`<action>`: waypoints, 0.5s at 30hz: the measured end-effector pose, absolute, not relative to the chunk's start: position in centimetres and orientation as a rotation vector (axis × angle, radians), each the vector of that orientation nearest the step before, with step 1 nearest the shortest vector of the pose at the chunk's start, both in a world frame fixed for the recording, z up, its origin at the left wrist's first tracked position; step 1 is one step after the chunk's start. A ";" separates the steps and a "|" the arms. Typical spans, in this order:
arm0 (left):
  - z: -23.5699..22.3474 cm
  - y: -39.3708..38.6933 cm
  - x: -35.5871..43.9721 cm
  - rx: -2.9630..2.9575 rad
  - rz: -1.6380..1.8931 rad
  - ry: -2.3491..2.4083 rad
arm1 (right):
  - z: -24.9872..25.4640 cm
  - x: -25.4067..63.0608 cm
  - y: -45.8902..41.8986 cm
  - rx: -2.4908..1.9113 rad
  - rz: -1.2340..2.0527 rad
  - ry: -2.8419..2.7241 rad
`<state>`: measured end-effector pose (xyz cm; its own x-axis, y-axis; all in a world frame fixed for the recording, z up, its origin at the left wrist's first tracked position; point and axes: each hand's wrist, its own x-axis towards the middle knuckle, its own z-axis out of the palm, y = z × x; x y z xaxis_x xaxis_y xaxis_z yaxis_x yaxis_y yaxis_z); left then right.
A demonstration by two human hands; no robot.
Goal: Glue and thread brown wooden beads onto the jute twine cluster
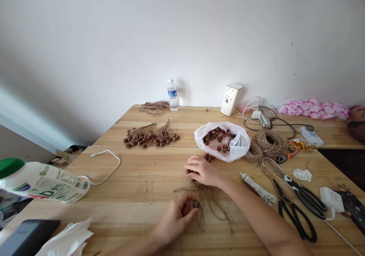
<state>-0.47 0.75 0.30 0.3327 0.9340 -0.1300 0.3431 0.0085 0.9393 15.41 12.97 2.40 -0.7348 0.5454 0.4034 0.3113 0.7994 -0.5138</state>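
My left hand (177, 216) is closed, with a round brown nut (195, 204) pinched between thumb and fingers. Loose twine strands (218, 206) lie on the wood just right of it. Farther forward, my right hand (203, 171) curls its fingers around another brown nut (188, 171), above more twine. Its palm hides part of what lies beneath. A few nuts (209, 157) sit just beyond that hand, beside a white plastic bag (242, 143) holding many more. Two twine bunches with nuts on their ends (151, 137) rest at the back left.
Twine coils (269, 142), pliers (288, 153), two pairs of scissors (298, 214) and a tube (258, 188) lie to the right. A water bottle (172, 96) and a white box-shaped device (231, 99) stand at the back. A green-capped bottle (54, 182) and a white cable (114, 167) are left.
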 end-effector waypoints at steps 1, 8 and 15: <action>0.2 0.8 -0.5 1.477 0.727 1.199 | 2.5 15.3 12.8 -0.670 0.508 -2.442; 0.1 1.8 -0.5 0.990 0.825 1.040 | 3.9 15.4 12.2 -0.684 0.472 -2.438; 0.8 3.3 -1.2 0.616 0.907 0.826 | 5.5 15.3 11.3 -0.614 0.555 -2.457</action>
<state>-1.18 3.26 0.83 0.3585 0.8649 -0.3515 -0.4312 0.4873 0.7593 15.27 11.31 5.47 -0.7493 0.5276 0.4002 0.3044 0.8111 -0.4994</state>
